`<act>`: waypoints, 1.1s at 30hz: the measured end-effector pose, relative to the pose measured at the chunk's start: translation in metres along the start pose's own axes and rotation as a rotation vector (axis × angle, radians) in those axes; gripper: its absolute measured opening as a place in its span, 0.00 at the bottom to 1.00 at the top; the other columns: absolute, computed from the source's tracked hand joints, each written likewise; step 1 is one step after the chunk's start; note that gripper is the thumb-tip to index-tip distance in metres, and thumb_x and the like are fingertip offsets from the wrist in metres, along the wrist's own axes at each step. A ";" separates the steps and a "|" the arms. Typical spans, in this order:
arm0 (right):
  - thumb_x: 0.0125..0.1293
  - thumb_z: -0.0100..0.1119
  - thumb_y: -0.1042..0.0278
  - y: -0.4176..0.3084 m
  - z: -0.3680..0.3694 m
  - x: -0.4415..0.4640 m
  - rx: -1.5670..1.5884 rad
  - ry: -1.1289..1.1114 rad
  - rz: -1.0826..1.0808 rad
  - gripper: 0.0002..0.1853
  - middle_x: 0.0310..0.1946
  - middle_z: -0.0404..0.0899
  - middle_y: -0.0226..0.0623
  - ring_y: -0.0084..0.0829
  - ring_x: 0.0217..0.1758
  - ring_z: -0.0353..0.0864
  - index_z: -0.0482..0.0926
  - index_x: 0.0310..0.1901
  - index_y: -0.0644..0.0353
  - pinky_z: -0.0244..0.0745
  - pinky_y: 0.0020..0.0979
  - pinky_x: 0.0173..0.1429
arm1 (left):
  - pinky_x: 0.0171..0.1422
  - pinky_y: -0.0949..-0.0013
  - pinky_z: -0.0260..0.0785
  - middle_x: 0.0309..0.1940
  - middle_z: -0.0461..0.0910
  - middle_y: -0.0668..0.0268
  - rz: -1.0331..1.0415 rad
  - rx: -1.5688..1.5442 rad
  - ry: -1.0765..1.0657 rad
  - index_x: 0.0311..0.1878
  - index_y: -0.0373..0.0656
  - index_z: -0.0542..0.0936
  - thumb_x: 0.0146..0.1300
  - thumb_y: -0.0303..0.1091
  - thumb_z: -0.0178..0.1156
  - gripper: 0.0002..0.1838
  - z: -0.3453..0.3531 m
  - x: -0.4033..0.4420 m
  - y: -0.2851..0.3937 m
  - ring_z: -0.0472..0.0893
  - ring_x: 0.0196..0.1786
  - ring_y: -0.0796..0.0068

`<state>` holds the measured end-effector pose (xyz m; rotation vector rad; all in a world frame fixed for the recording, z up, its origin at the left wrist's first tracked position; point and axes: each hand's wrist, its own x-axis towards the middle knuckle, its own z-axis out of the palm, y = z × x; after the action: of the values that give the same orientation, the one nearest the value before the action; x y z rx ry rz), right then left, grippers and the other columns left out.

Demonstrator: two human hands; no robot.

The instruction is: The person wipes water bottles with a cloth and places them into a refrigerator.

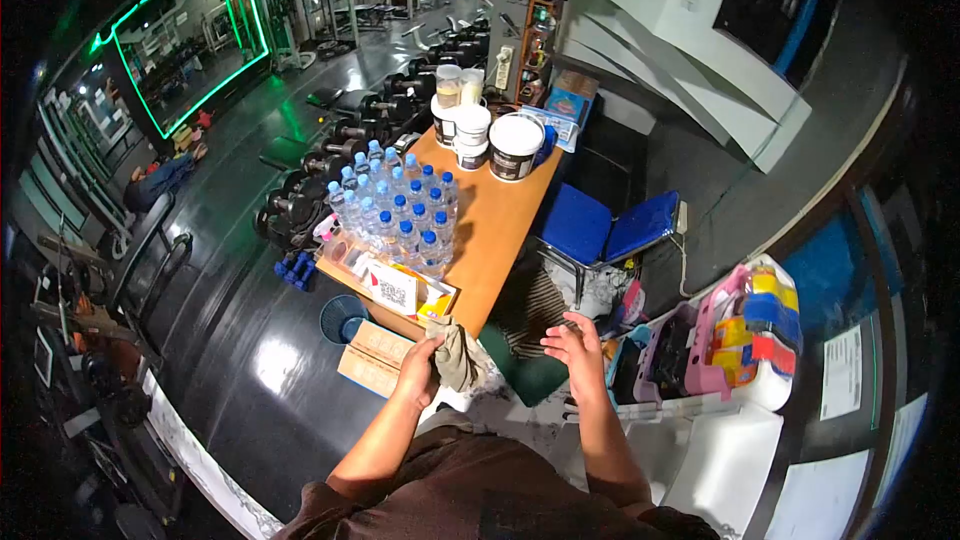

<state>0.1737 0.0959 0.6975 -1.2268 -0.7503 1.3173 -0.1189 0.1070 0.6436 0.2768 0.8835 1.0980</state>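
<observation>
**Crumpled cloth hanging from the left hand at the counter's near end**

The left hand (418, 375) is gripping a greyish-tan cloth (456, 356) by one side, its fingers closing around a bunched fold. The right hand (580, 355) is holding nothing visible; its fingers are spreading, slightly curled, well apart from the cloth. The cloth is hanging just beside the near edge of the counter (505, 225), to the right of the near-left corner, where a box with a QR code card (392, 287) is sitting. Clear bottles with blue caps (405, 205) are standing behind that box along the left edge, and white tubs (516, 147) are resting towards the far edge.

The cloth is looking light, soft and limp, neither fragile nor slippery, and it is likely sagging wherever it lacks support. A bunched corner or upper fold is offering a sure hold; two opposite corners would be suiting a flatter spread.

The left palm and fingers are hiding the gripped part, and creases are concealing the cloth's full outline. Its lower end is blending into the pale, patterned surface behind, so whether it is touching the counter is remaining unclear.
</observation>
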 end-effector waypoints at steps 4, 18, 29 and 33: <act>0.81 0.57 0.67 -0.002 0.021 0.041 -0.078 -0.076 0.020 0.20 0.49 0.83 0.42 0.35 0.48 0.88 0.68 0.69 0.61 0.85 0.36 0.54 | 0.60 0.61 0.80 0.49 0.87 0.63 0.014 -0.030 -0.005 0.58 0.40 0.81 0.76 0.34 0.61 0.13 0.004 0.026 0.030 0.86 0.52 0.66; 0.77 0.65 0.64 0.070 0.078 0.244 -0.284 -0.286 0.017 0.28 0.58 0.79 0.41 0.30 0.58 0.82 0.65 0.71 0.61 0.83 0.35 0.58 | 0.65 0.54 0.79 0.55 0.86 0.60 0.173 -0.227 0.298 0.63 0.39 0.79 0.76 0.36 0.60 0.17 -0.019 0.045 0.059 0.86 0.57 0.62; 0.58 0.80 0.64 0.180 0.148 0.419 -0.688 -0.673 -0.198 0.42 0.64 0.77 0.47 0.43 0.68 0.78 0.67 0.71 0.61 0.73 0.42 0.72 | 0.70 0.51 0.73 0.57 0.86 0.60 0.463 -0.515 0.591 0.64 0.39 0.80 0.76 0.42 0.57 0.21 0.014 0.060 0.013 0.84 0.60 0.60; 0.54 0.81 0.74 0.203 0.163 0.440 -0.759 -0.797 -0.274 0.42 0.63 0.79 0.44 0.40 0.68 0.79 0.68 0.70 0.61 0.74 0.42 0.72 | 0.70 0.52 0.73 0.57 0.86 0.60 0.559 -0.606 0.726 0.63 0.38 0.80 0.77 0.43 0.56 0.21 0.052 0.060 0.002 0.84 0.61 0.60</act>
<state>0.0362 0.5207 0.4496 -1.0643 -2.0516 1.3172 -0.0714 0.1706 0.6490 -0.4405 1.0762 1.9918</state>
